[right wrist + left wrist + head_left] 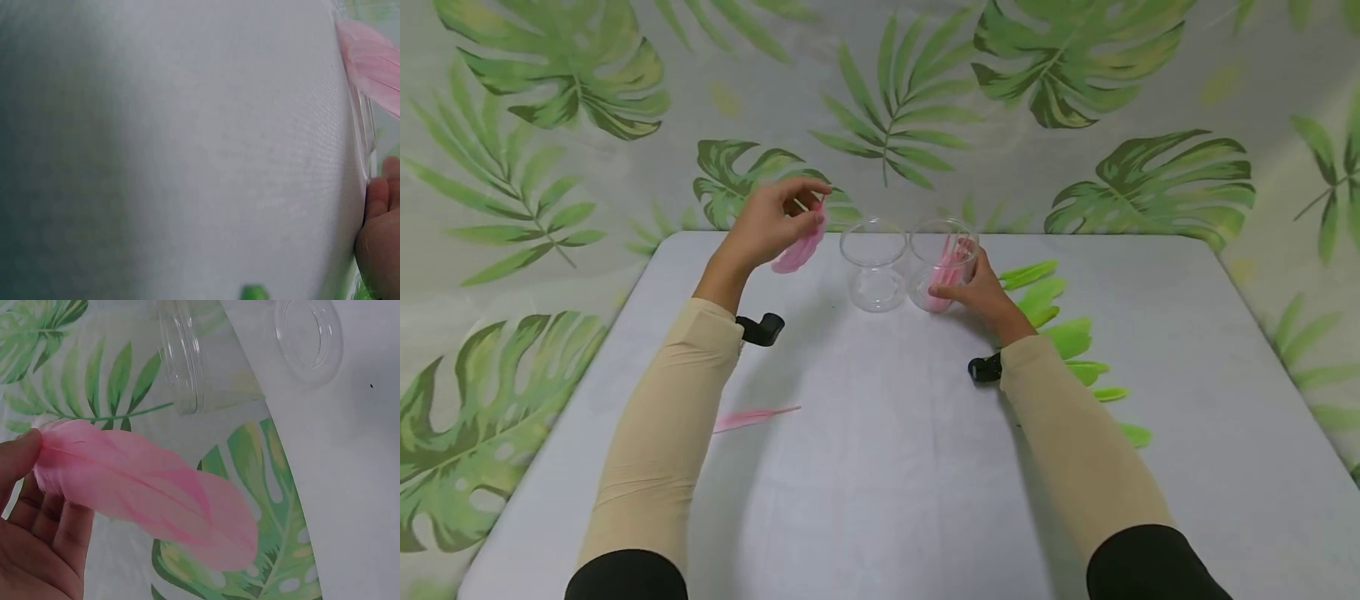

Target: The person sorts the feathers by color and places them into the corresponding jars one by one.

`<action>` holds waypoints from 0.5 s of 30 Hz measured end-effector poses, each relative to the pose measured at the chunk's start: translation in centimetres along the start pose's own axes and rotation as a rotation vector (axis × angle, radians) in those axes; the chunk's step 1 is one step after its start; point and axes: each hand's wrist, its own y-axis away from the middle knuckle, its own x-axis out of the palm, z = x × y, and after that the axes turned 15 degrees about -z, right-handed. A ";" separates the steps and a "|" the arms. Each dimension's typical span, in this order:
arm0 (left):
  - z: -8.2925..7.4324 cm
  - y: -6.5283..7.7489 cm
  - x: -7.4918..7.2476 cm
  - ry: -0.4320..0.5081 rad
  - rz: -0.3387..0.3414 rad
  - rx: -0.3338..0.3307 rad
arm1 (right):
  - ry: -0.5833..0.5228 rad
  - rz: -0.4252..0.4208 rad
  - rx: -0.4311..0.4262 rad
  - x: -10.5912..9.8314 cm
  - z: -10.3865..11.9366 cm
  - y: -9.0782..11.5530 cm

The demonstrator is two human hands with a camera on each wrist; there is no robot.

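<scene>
My left hand [769, 223] pinches a pink feather [797, 252] near its quill end, above the table and left of the cups. In the left wrist view that feather [150, 484] slants down to the right from the thumb and fingers. A clear plastic cup [876, 279] stands upright beside a second clear cup [917, 283], on its left. Several pink feathers [946, 277] stand inside the second cup. Gripping this cup from the right is my right hand [983, 292], its thumb in front. The right wrist view catches only part of that hand [384, 244].
A single pink feather [752, 417] lies on the white table [880, 467], partly hidden by the left forearm. Several green feathers [1067, 337] lie in a row to the right, partly behind the right arm. A leaf-print cloth [895, 108] hangs behind the table's back edge.
</scene>
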 end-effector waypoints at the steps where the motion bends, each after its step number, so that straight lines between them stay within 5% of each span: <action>1: -0.1 -0.4 0.1 0.010 -0.003 -0.017 | -0.007 0.000 -0.004 0.0 0.0 0.0; 7: -1.5 -2.7 1.6 0.137 -0.072 -0.086 | -0.024 0.004 -0.056 -0.1 -0.1 0.2; 15: -4.0 -4.6 6.6 0.513 -0.219 -0.056 | -0.011 0.001 -0.053 -0.2 0.0 0.3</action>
